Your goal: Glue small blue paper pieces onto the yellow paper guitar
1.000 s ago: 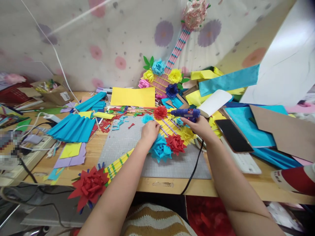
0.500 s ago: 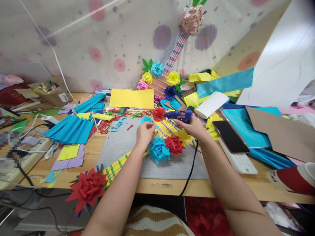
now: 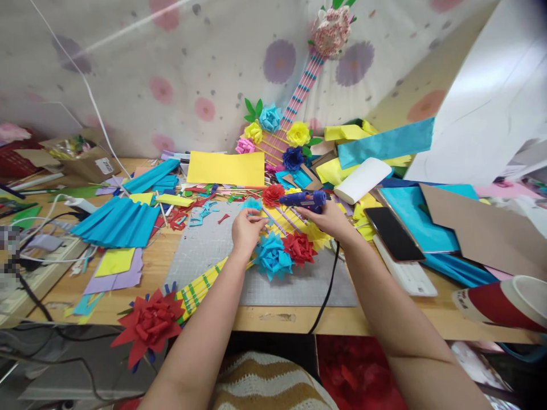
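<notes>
My right hand is wrapped round a blue glue gun, its nozzle pointing left above a yellow paper guitar. A black cord hangs from the gun's grip. Beside the guitar's body, my left hand has its fingers pinched together; what sits between them is too small to make out. The guitar's yellow neck, with green bands, runs down left to a big red paper flower. On the body are a light blue flower, a red flower and another red flower.
A grey cutting mat lies under the guitar. Behind leans a pink paper guitar. Blue pleated paper and a power strip are at left. A phone, brown cardboard and a paper cup are at right.
The view has shifted slightly, so everything sits a little further left and up. My left fingers have turned a little toward the guitar body. The glue gun stays in my right hand.
</notes>
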A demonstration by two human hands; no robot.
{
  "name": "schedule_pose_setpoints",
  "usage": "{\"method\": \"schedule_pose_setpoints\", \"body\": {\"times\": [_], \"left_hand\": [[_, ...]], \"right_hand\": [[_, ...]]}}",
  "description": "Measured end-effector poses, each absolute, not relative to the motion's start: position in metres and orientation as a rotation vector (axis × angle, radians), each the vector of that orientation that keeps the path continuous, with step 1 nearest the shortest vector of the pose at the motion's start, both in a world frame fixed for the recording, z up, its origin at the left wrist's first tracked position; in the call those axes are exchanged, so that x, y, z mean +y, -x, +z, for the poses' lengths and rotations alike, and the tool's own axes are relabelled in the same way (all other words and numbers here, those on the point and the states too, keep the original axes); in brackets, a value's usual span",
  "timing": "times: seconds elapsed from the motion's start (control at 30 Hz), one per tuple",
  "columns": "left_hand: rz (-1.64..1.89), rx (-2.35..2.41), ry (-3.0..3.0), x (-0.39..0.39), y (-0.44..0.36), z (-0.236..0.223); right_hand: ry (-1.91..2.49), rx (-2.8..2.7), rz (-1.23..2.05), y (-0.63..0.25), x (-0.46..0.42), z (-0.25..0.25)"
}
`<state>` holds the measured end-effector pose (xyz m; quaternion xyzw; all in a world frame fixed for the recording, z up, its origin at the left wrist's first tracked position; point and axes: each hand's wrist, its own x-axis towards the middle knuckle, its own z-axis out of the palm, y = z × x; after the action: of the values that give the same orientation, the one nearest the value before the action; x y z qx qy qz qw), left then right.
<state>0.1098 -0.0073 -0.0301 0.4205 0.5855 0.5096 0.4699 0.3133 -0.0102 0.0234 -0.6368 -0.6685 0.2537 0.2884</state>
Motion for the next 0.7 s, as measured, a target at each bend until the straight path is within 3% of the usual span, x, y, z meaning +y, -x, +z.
{"method": "schedule_pose_setpoints", "body": {"times": [0.7], "left_hand": [[1.253, 1.464, -1.119, -0.0120, -0.1088, -0.0324]], "right_hand": [[1.654, -1.784, 0.736, -0.3059, -0.0044, 0.0180]]}}
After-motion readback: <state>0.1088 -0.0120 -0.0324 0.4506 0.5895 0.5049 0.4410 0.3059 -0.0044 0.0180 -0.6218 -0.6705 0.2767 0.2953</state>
